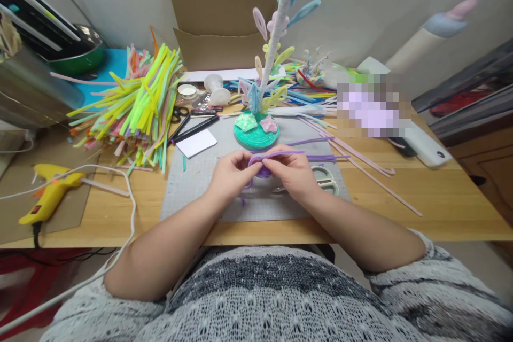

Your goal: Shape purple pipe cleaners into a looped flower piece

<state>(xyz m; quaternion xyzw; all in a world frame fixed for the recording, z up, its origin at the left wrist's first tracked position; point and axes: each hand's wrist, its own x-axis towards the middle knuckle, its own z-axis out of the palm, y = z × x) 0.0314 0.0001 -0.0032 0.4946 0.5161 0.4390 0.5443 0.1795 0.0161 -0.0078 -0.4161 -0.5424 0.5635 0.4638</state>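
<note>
Purple pipe cleaners (263, 172), bent into a small looped shape, are pinched between the fingertips of my left hand (232, 173) and my right hand (292, 172). Both hands are closed and meet over the grey cutting mat (192, 192). More purple pipe cleaners (326, 158) lie to the right of my right hand. Scissors with pale green handles (329, 180) rest beside my right wrist, their blades partly covered. Just beyond my hands stands a round teal base (256, 139) with a white wrapped stem (276, 32) bearing pastel pipe-cleaner flowers and leaves.
A big bundle of colourful pipe cleaners (140, 112) lies at left. Nearer is a yellow hot glue gun (52, 192) with its cord by my left arm. Black pens (196, 129) and a white card (196, 143) sit left of the base. Pink pipe cleaners (377, 180) lie at right.
</note>
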